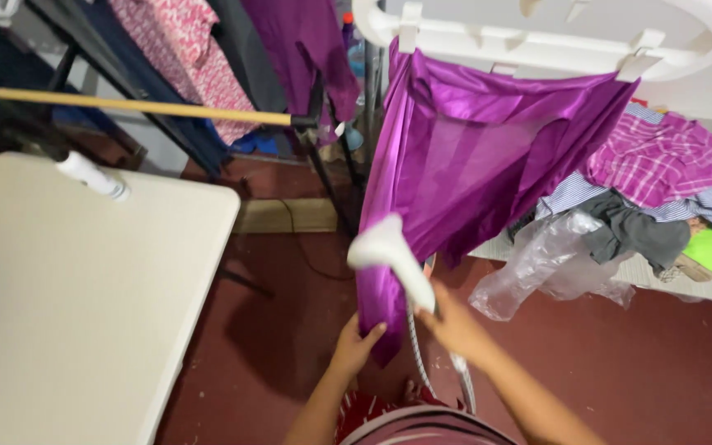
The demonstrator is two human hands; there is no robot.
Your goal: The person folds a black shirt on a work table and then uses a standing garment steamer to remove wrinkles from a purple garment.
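Purple garment: shiny satin-looking thing, hung off a white plastic hanger rack at the top of the shot, draped down to about the middle. Lower tail ended right at the person's hands.

Left hand: pinched shut on the bottom hem of the purple garment, pulling it down so the cloth ran pretty straight.

Right hand: wrapped around the handle of a white garment steamer, head pointed up and left, pressed against or just beside the left edge of the fabric. Honestly couldn't tell if it actually touched.

Steamer hose: braided grey, dropped from the handle down between the two arms.

Clothes pile: just right of the garment, a pink plaid shirt, striped stuff, something grey and a bright green bit, heaped on a pale surface.

Clear plastic bag: crumpled, hung off the front of that pile, near the garment's right edge.

White table: took up the whole left side, well apart from the hands, with a white bottle lying near its far edge.

Wooden pole: stuck out horizontally over the table.

Dark clothes rack: behind it all, pink patterned and purple pieces hung on it.

Floor: dark red, with a cable trailing across it.
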